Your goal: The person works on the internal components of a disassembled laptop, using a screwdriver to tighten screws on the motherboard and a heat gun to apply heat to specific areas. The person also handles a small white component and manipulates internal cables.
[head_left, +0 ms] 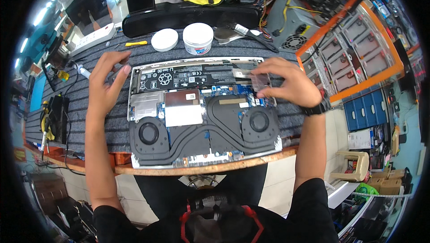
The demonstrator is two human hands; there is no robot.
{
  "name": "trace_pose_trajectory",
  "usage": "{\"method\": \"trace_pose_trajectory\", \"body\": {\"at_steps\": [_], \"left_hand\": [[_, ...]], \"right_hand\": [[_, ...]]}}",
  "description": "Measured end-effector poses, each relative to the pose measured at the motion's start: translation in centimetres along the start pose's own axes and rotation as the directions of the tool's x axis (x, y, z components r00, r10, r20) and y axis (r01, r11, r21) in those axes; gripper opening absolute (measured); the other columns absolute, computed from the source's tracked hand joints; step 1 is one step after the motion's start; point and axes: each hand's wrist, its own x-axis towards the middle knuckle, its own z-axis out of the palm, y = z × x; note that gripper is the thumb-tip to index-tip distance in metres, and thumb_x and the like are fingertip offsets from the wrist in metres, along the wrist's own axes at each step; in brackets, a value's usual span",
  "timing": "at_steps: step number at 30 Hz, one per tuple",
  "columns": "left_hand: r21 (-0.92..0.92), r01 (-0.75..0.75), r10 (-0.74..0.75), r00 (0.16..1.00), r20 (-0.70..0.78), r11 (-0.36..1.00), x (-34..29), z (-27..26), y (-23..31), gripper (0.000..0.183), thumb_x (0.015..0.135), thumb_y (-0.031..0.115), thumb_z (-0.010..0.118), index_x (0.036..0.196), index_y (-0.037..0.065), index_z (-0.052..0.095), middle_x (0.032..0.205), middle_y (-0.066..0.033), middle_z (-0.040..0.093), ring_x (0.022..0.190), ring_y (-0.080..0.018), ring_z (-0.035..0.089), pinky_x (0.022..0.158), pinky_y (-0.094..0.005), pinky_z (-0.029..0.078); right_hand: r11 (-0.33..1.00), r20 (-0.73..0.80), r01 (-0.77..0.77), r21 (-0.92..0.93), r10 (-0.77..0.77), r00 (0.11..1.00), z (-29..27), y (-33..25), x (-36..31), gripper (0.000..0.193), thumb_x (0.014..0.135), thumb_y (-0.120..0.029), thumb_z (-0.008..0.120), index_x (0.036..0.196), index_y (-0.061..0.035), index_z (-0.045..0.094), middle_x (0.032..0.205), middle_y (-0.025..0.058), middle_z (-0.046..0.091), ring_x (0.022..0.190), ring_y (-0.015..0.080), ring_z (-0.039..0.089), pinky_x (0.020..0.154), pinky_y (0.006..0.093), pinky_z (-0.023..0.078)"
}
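An opened laptop (188, 142) lies on the striped mat, its insides showing. A black battery (206, 73) runs along the far side, and two round fans (148, 133) sit at the near corners with dark heat pipes between them. My right hand (293, 81) pinches a small clear plastic box (261, 82) between thumb and fingers, over the battery's right end. A small pale piece (242, 73) shows beside that box; I cannot tell what it is. Beside the laptop's far left corner, my left hand (107, 77) is open, thumb and fingers apart and holding nothing.
Behind the laptop stand a white tub (198, 39), a round white lid (164, 40), a yellow tool (136, 43) and a brush (255, 37). A black speaker bar (188, 19) stands farther back. A power supply (293, 21) and orange-framed organizer (354, 50) are at right.
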Motion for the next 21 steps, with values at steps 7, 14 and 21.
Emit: {"method": "trace_pose_trajectory", "body": {"at_steps": [7, 14, 21], "left_hand": [[0.037, -0.035, 0.028, 0.983, 0.180, 0.999, -0.7, -0.3, 0.4, 0.034, 0.085, 0.006, 0.073, 0.118, -0.003, 0.070, 0.113, -0.0160, 0.070, 0.103, -0.0268, 0.066, 0.087, -0.0338, 0.049], [0.065, -0.040, 0.024, 0.972, 0.232, 0.997, -0.9, -0.2, 0.5, 0.036, 0.083, 0.007, 0.074, 0.117, -0.005, 0.070, 0.113, -0.0194, 0.069, 0.103, -0.0310, 0.066, 0.094, -0.0386, 0.050], [0.086, -0.064, 0.041, 0.970, 0.240, 0.994, -0.9, -0.3, 0.1, 0.036, 0.083, 0.010, 0.074, 0.116, -0.005, 0.070, 0.114, -0.0192, 0.070, 0.104, -0.0312, 0.067, 0.094, -0.0391, 0.050]], "right_hand": [[0.994, 0.046, -0.089, -0.066, 0.093, 0.995, 0.1, -0.4, -2.6, 0.056, 0.071, -0.032, 0.090, 0.119, -0.0092, 0.076, 0.118, 0.0086, 0.070, 0.110, 0.0300, 0.064, 0.096, 0.0404, 0.050], [0.990, 0.074, -0.104, -0.091, 0.111, 0.991, 0.8, -0.5, -2.1, 0.059, 0.071, -0.036, 0.088, 0.123, -0.0089, 0.075, 0.120, 0.0086, 0.068, 0.109, 0.0311, 0.062, 0.095, 0.0409, 0.049], [0.987, 0.099, -0.038, -0.156, 0.053, 0.994, 0.8, -0.7, -1.9, 0.066, 0.065, -0.036, 0.090, 0.122, -0.0048, 0.076, 0.121, 0.0118, 0.068, 0.107, 0.0293, 0.064, 0.092, 0.0404, 0.050]]}}
